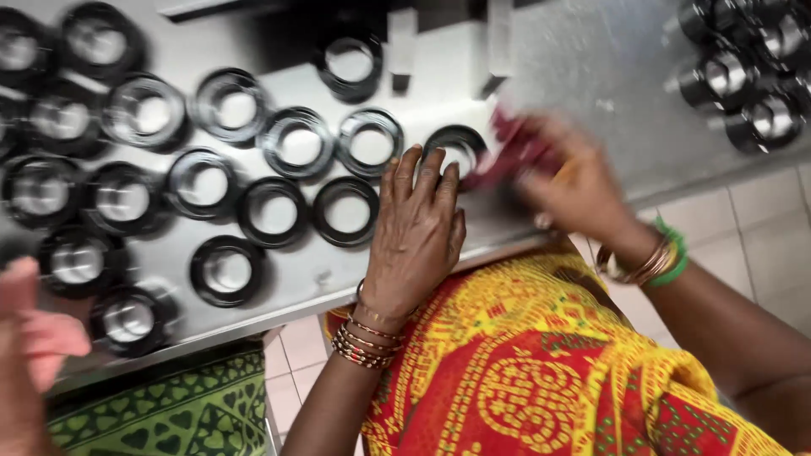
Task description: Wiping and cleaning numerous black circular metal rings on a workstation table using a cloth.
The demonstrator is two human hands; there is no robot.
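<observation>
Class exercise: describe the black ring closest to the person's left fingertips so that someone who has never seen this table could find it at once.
Start at the metal table, covered with rows of black rings. Follow the upper row rightward to its last ring, just above the left hand. Unlike its neighbours, it is partly hidden behind the fingertips and sits beside the blurred right hand, which holds something red.

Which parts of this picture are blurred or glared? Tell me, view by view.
Head view: the right hand and the red thing it holds are smeared by motion; the left hand resting on the metal table is fairly sharp; the black rings at left are softened, their shiny centres glaring; another person's hand at the left edge is out of focus.
</observation>
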